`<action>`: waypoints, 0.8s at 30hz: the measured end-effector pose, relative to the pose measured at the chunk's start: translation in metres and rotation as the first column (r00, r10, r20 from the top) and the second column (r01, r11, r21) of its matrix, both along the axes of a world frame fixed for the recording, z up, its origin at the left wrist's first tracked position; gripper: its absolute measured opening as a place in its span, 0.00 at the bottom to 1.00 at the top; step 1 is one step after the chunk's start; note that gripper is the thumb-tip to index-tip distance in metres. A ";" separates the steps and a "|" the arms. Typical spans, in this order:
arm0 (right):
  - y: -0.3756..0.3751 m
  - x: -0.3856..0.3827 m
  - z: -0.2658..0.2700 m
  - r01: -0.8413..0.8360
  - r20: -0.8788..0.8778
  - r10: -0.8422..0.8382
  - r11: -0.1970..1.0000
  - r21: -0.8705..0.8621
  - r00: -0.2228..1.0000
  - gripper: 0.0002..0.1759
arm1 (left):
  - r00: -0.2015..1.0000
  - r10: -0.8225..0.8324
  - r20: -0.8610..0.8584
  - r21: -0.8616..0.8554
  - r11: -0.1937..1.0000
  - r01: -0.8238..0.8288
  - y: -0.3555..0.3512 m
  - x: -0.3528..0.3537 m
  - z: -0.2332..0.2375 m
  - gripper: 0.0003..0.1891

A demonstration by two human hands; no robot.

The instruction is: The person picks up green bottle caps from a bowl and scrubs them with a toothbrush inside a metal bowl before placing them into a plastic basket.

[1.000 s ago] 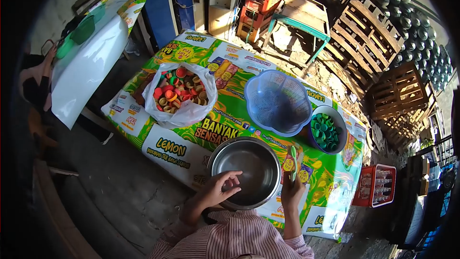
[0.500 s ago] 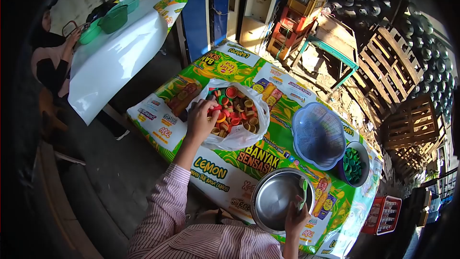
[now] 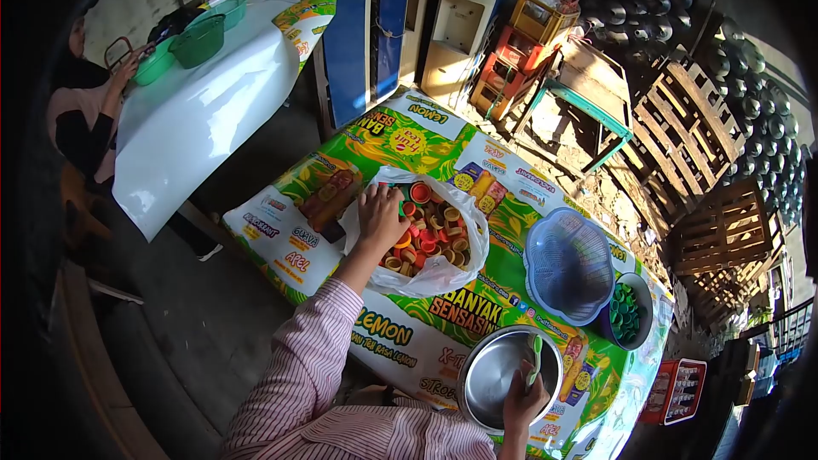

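My left hand (image 3: pixel 381 215) reaches into a white plastic bag (image 3: pixel 400 282) full of bottle caps (image 3: pixel 433 238), mostly red, orange and tan. Its fingers are bent down at the left of the pile, and whatever is between the fingertips is hidden. In my right hand (image 3: pixel 525 405) is a toothbrush (image 3: pixel 534 359) with a green and white handle, its head pointing up. That hand is at the right side of a shiny metal bowl (image 3: pixel 492 375), which shows a bare bottom.
A blue plastic basket (image 3: pixel 569 266) and a bowl of green caps (image 3: pixel 626 315) stand on the right of the covered table (image 3: pixel 341 140). At the far left a person (image 3: pixel 85 111) is at another table with green baskets (image 3: pixel 198 43). Crates (image 3: pixel 511 60) and pallets (image 3: pixel 682 119) lie beyond.
My left hand has shifted within the bag, its fingers now lower over the caps; the red cap at its fingertips earlier is no longer visible there. My right hand still holds the toothbrush. The view shifted slightly.
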State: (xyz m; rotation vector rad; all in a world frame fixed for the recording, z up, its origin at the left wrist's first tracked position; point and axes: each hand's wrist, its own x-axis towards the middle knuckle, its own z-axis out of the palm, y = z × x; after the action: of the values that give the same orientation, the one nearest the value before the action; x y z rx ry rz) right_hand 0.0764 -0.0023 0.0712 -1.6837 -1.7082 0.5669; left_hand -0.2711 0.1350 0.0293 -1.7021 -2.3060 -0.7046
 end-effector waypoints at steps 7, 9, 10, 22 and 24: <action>0.004 -0.015 0.006 -0.009 -0.009 0.010 1.000 0.011 1.000 0.10 | 0.990 -0.095 0.107 0.251 0.966 0.066 -0.021 0.003 0.018 0.19; 0.006 -0.017 -0.001 -0.020 -0.024 0.024 0.990 0.137 0.999 0.09 | 0.980 -0.161 0.120 0.355 0.928 0.109 -0.036 0.017 0.030 0.19; 0.005 -0.018 -0.002 -0.020 -0.022 0.023 0.990 0.136 0.999 0.09 | 0.955 -0.243 0.171 0.414 0.897 0.155 -0.045 0.028 0.035 0.19; 0.001 -0.028 -0.012 -0.056 -0.479 -0.061 0.973 -0.226 0.876 0.10 | 0.359 -0.802 0.477 0.247 0.514 0.821 -0.113 0.147 0.024 0.26; 0.004 -0.010 -0.015 0.081 -0.297 -0.147 0.971 -0.225 0.943 0.09 | 0.406 -0.803 0.436 0.269 0.547 0.793 -0.101 0.129 0.033 0.28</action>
State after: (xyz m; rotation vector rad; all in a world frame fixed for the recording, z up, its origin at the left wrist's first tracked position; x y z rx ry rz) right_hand 0.0668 0.0021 0.0562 -1.7175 -1.3526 0.9323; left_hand -0.1420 0.0345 0.0624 -2.9283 -1.4944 -1.5036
